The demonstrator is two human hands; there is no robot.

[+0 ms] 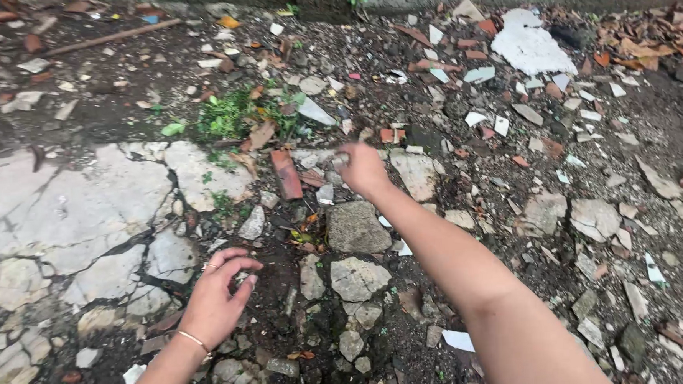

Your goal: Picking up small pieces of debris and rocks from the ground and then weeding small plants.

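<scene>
right hand (362, 168) grip on small stone (341, 160), left hand (217, 296) curled over rubble

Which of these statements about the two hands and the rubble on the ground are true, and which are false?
1. The right hand reaches farther forward than the left hand. True.
2. The left wrist wears a thin bracelet. True.
3. The right hand rests on a big white slab. False: it is over small rubble beside a reddish brick piece, and its grip seems to pinch a small grey fragment.
4. The ground is clean tile. False: it is dark soil with cracked concrete, stones and shards.
5. Green weeds grow beyond the brick piece. True.
</scene>
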